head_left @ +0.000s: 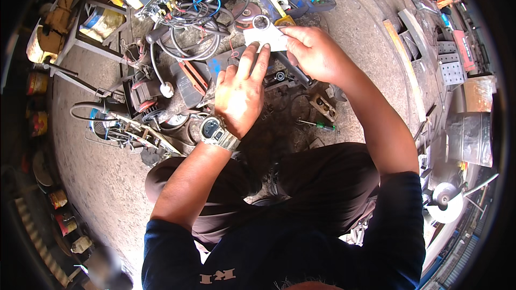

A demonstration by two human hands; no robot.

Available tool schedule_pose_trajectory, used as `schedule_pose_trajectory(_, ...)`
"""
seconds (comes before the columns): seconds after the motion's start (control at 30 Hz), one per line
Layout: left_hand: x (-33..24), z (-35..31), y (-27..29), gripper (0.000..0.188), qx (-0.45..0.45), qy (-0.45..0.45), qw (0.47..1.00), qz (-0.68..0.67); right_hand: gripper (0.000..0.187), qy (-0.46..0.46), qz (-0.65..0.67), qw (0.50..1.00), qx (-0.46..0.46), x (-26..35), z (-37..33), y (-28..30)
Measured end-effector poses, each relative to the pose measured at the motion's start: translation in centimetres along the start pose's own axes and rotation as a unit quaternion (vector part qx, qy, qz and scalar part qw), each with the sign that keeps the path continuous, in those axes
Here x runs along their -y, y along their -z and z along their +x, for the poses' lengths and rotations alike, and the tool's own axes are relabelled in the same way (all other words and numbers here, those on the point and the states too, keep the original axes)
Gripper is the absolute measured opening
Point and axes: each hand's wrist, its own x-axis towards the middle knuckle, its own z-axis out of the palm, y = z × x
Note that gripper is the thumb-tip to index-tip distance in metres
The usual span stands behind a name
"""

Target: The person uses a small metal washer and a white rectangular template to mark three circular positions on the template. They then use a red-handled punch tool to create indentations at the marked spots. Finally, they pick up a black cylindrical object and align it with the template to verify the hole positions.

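Observation:
In front of me is a small flat white piece (274,38), perhaps card or sheet; its material is unclear. A round metal ring (261,22) lies against its upper part. My left hand (239,88), watch (213,130) on the wrist, reaches in with fingers stretched out and two fingertips on the lower edge of the white piece. From the right, my right hand (314,51) pinches the piece's right end between thumb and fingers. Just beyond that hand are a yellow tool part (285,20) and a worn abrasive disc (246,13); what the fingers cover is hidden.
Tangled grey cables (196,32) lie ahead on the left, beside an orange-red tool (193,77). A blue toolbox (309,0) stands at the far side. A green-handled screwdriver (324,126) and a wooden block (322,106) lie right of centre. Metal strips (408,70) run along the right.

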Motion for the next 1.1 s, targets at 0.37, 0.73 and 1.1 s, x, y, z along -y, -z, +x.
schedule_pose_trajectory(0.37, 0.0, 0.1, -0.3, 0.079, -0.027, -0.009, 1.000, -0.008, 0.030, -0.046, 0.027, 0.997, 0.049, -0.7, 0.7, 0.0)
schedule_pose_trajectory(0.73, 0.0, -0.1, -0.8, 0.080, -0.010, -0.010, 1.000, 0.017, 0.046, 0.047, -0.181, 0.975, 0.120, 1.7, 0.5, 1.0)
schedule_pose_trajectory(1.1, 0.0, -0.2, -1.3, 0.082, 0.001, -0.006, 1.000, 0.015, 0.053, 0.026, -0.208, 0.971, 0.117, 0.7, 0.0, 0.4)
